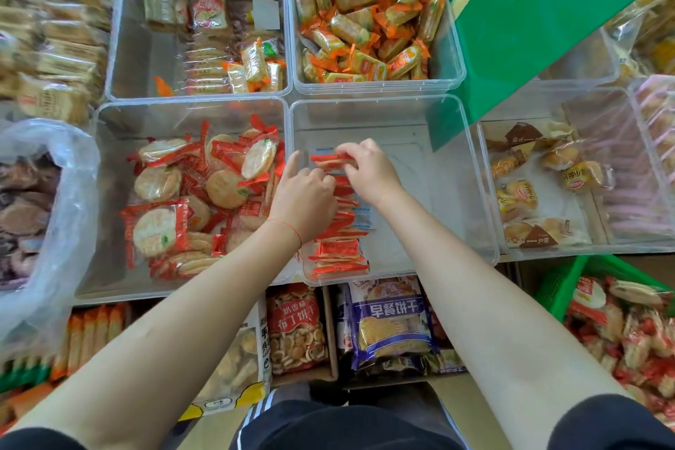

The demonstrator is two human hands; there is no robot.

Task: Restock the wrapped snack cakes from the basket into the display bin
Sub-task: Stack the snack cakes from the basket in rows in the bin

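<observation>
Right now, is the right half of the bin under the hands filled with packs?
No: the red-wrapped packs stand in one row along the left wall of the clear bin; its right half shows bare floor.

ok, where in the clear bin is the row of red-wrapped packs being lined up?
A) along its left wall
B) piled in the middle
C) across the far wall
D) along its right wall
A: the row of red-wrapped packs stands on edge against the left wall of the clear bin, with the left hand and right hand at its far end; the rest of the bin floor is bare.
</observation>
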